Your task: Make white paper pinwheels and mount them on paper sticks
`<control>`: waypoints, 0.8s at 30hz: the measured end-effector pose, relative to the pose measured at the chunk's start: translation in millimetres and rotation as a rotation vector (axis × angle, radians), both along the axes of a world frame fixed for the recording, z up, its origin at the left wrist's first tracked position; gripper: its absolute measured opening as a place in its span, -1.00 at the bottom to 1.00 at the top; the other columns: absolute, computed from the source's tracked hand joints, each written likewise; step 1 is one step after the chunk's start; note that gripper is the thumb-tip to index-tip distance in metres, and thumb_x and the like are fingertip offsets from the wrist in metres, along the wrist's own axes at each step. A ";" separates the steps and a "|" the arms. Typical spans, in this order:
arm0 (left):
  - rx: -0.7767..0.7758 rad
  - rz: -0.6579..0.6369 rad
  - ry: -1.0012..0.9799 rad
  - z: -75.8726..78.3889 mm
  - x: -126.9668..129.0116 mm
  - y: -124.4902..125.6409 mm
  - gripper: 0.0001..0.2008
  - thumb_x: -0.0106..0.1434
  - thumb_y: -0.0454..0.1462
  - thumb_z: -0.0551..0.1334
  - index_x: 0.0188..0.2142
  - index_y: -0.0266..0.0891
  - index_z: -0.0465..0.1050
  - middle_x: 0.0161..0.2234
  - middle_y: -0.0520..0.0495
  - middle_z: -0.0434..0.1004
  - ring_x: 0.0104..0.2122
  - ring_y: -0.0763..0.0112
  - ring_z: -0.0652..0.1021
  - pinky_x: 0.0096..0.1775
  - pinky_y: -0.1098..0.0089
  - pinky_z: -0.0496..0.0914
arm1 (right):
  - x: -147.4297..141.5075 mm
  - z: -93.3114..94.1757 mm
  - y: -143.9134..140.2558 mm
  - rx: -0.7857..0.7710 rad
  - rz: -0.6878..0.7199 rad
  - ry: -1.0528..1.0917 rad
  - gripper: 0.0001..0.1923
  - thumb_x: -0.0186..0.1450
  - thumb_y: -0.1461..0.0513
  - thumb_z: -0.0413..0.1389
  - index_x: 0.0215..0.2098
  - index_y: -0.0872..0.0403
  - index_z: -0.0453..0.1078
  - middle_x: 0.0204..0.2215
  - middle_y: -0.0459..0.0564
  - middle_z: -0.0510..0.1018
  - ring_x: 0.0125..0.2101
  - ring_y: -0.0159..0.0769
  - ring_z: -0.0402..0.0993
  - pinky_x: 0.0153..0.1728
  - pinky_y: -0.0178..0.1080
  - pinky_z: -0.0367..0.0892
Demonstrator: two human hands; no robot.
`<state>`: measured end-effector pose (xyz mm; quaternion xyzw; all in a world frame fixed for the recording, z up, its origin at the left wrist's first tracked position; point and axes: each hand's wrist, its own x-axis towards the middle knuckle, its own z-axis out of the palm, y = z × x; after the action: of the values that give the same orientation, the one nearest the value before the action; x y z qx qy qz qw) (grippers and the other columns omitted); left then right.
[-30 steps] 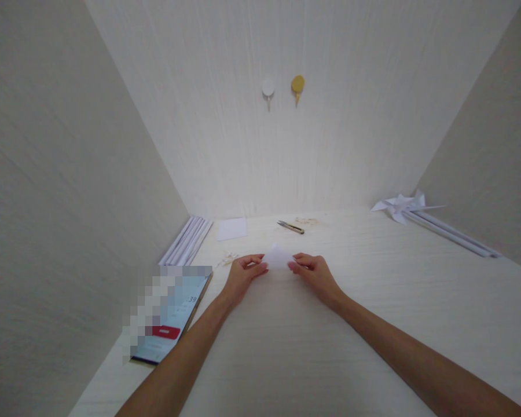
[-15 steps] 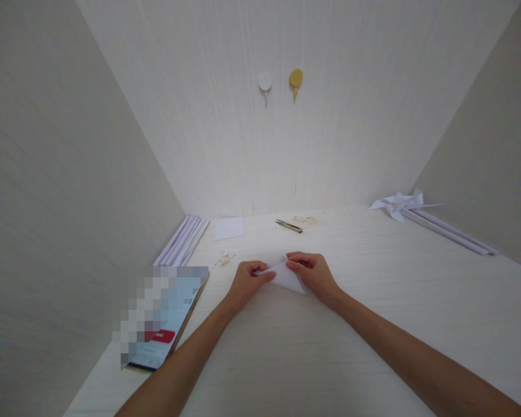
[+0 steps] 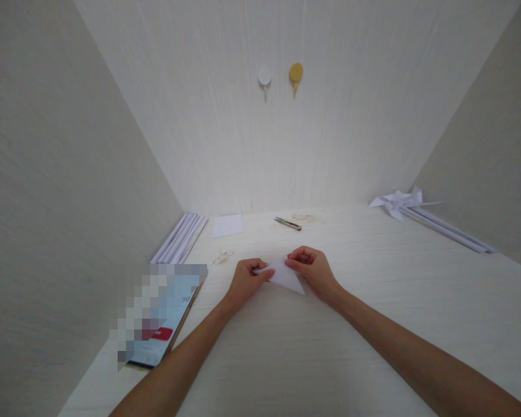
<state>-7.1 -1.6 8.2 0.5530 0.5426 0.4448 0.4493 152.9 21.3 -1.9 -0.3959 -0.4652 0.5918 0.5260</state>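
- Midway across the head view, the paper (image 3: 287,276), white and folded to a triangle-like shape, sits between the two hands, above or on the surface (image 3: 264,359); which of these cannot be told.
- The left hand (image 3: 248,279) pinches the paper's left end, thumb on top, fingers curled behind and partly hidden.
- The right hand (image 3: 312,269) grips the upper corner between thumb and fingertips; one corner sticks out free, pointing down and to the right.
- Just beyond the hands lie snips (image 3: 287,223), blades to the left, with pale scraps (image 3: 303,218) just beside them.
- More bits (image 3: 224,256) are scattered near the left hand, on its far side.
- A flat white sheet (image 3: 228,226) lies near the back wall (image 3: 342,127), left of the snips.
- Left of the sheet, white rolls (image 3: 180,238) lie side by side along the left wall (image 3: 69,191).
- Nearer than the rolls is a phone (image 3: 167,315), screen up, part of it pixelated; the left forearm (image 3: 191,353) passes just beside its near end.
- At the far right, a white pinwheel (image 3: 398,202) lies at the far end of white sticks (image 3: 449,230).
- High on the back wall, a white hook (image 3: 264,75) and a yellow hook (image 3: 296,73) hang side by side, apart.
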 end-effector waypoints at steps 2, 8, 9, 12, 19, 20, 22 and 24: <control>0.005 -0.001 -0.004 -0.3 0.4 -0.3 -0.79 -0.17 -0.21 0.26 -0.70 -0.31 0.30 -0.71 0.10 0.28 -0.67 0.60 0.25 -0.59 0.52 0.11 | 0.5 0.1 -0.5 0.006 0.011 0.023 -0.79 -0.19 0.26 0.28 -0.64 0.11 0.33 -0.63 -0.16 0.47 -0.59 -0.49 0.33 -0.53 -0.38 0.20; 0.029 0.001 -0.006 0.5 1.3 -1.3 -0.79 -0.17 -0.20 0.26 -0.71 -0.30 0.30 -0.71 0.09 0.29 -0.67 0.59 0.26 -0.59 0.52 0.11 | -0.5 0.0 -0.3 0.018 0.002 0.009 -0.76 -0.19 0.23 0.28 -0.63 0.11 0.30 -0.64 -0.15 0.46 -0.59 -0.47 0.32 -0.53 -0.36 0.21; 0.030 0.003 -0.005 0.8 1.5 -1.5 -0.79 -0.17 -0.20 0.26 -0.71 -0.30 0.30 -0.71 0.09 0.29 -0.67 0.59 0.26 -0.60 0.52 0.11 | -0.7 -0.3 -0.1 0.022 -0.001 0.002 -0.76 -0.18 0.22 0.28 -0.63 0.11 0.30 -0.64 -0.14 0.46 -0.59 -0.46 0.32 -0.53 -0.36 0.21; 0.028 0.009 0.000 1.9 2.0 -1.9 -0.79 -0.17 -0.21 0.26 -0.71 -0.30 0.30 -0.72 0.10 0.28 -0.67 0.59 0.25 -0.60 0.52 0.10 | -0.9 -1.2 0.2 0.029 -0.004 -0.012 -0.75 -0.18 0.20 0.28 -0.63 0.11 0.30 -0.63 -0.13 0.46 -0.59 -0.44 0.33 -0.54 -0.34 0.21; 0.047 0.004 0.008 0.5 1.3 -1.0 -0.79 -0.16 -0.21 0.26 -0.71 -0.30 0.30 -0.72 0.09 0.29 -0.67 0.59 0.27 -0.58 0.52 0.12 | -0.9 1.0 -0.6 0.036 -0.010 -0.033 -0.76 -0.18 0.21 0.27 -0.65 0.11 0.29 -0.67 -0.15 0.43 -0.62 -0.47 0.29 -0.56 -0.36 0.18; 0.049 0.000 0.012 -0.1 1.0 -0.8 -0.79 -0.15 -0.21 0.25 -0.71 -0.30 0.30 -0.72 0.09 0.29 -0.67 0.58 0.27 -0.58 0.51 0.13 | -0.8 1.4 -0.8 0.037 -0.009 -0.034 -0.76 -0.18 0.22 0.27 -0.65 0.11 0.28 -0.67 -0.16 0.43 -0.62 -0.48 0.29 -0.56 -0.36 0.18; 0.050 -0.006 0.021 -1.0 0.5 -0.5 -0.79 -0.14 -0.21 0.25 -0.70 -0.30 0.30 -0.71 0.08 0.30 -0.66 0.58 0.28 -0.58 0.51 0.14 | -0.5 1.7 -1.0 0.047 -0.003 -0.034 -0.77 -0.16 0.23 0.27 -0.64 0.11 0.28 -0.66 -0.16 0.43 -0.62 -0.48 0.30 -0.56 -0.37 0.18; 0.050 -0.012 0.028 -1.3 0.2 -0.6 -0.79 -0.13 -0.21 0.25 -0.70 -0.31 0.31 -0.71 0.08 0.31 -0.66 0.58 0.29 -0.57 0.51 0.15 | -0.1 1.2 -1.1 0.058 0.007 -0.028 -0.76 -0.15 0.24 0.26 -0.62 0.11 0.26 -0.66 -0.17 0.43 -0.62 -0.49 0.30 -0.57 -0.37 0.17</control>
<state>-6.9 -2.3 7.0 0.5737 0.5340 0.4478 0.4303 152.8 20.1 -0.7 -0.3873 -0.4908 0.5743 0.5284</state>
